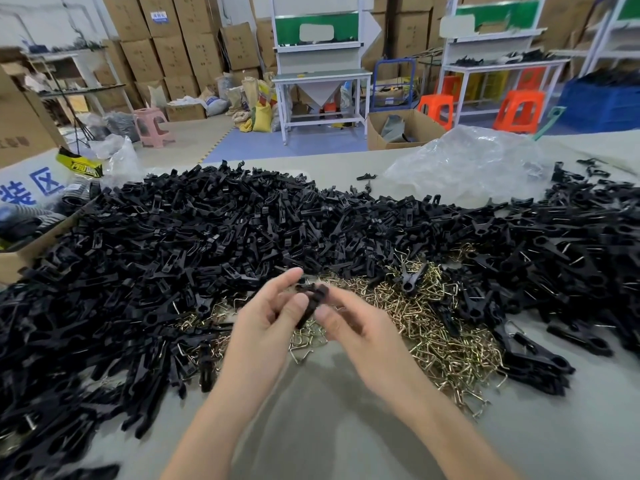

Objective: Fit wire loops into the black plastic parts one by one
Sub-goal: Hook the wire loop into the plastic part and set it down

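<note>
"While both hands are up over the table (329,417), what do they hold?"

"One black part (310,304). The left hand (266,320) pinches it with its thumb and bent fingers (291,277). The right hand (360,330) pinches its other side. The tips of both hands come close together on it."

"Is a wire loop in it?"

"I cannot tell. It is blurry there."

"Where are the loops?"

"A heap of gold wire loops (436,327) lies on the table under the fingers and spreads out past the right hand."

"And the other black parts?"

"A big pile of black parts (207,230) lies beyond the fingertips and out past the left hand. More lie past the right hand, and some show a bit of wire."

"Anything else?"

"A clear bag (467,164) sits far beyond the fingers. A box (20,258) sits far off past the left hand."
</note>
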### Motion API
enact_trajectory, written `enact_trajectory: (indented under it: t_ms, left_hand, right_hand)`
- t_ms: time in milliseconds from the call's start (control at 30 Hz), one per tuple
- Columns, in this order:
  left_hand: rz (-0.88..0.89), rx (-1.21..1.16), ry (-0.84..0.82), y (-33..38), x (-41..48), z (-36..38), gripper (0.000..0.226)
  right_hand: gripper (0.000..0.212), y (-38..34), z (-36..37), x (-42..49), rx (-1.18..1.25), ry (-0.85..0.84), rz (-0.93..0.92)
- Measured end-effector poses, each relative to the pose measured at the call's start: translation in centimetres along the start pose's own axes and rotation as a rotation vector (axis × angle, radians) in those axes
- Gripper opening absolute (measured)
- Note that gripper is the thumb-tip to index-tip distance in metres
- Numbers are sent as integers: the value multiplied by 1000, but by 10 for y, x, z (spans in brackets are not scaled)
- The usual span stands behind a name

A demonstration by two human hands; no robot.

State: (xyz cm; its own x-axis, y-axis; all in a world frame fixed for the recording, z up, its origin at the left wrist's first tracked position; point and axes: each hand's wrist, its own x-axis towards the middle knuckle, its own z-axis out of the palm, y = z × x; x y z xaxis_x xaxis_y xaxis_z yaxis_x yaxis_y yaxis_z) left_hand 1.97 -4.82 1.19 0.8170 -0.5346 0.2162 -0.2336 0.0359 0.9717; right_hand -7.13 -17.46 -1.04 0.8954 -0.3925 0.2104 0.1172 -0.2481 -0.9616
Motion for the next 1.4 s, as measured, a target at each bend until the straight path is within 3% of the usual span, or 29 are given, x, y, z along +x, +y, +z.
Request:
enact_trajectory:
  t_ms: [133, 300, 500, 667, 833, 1000, 1133, 1400]
  left_hand:
    - [-75, -113, 8, -3, -2, 12, 19]
    - [-52, -63, 57, -10, -2, 11, 14]
    - [34, 53, 18, -14, -5, 11, 21]
    - [45, -69, -5, -8, -6, 16, 23]
    - [-10, -124, -19, -10, -4, 18, 29]
    - [-92, -135, -86, -12, -4, 20, 27]
    - [-70, -39, -41, -10, -4, 19, 25]
    - [-76, -123, -4, -14, -4, 21, 15]
  right_hand:
    - [23, -2, 4, 1, 113, 52, -25]
    - [13, -3, 0, 5, 305, 184, 13]
    - [18, -1, -6, 8, 347, 187, 125]
    - [21, 0, -8, 8, 313, 185, 140]
    - [32, -2, -9, 8, 461, 196, 138]
    - [37, -5, -10, 7, 432, 140, 111]
    - [36, -7, -12, 7, 411, 173, 118]
    - [41, -3, -11, 9, 344, 154, 105]
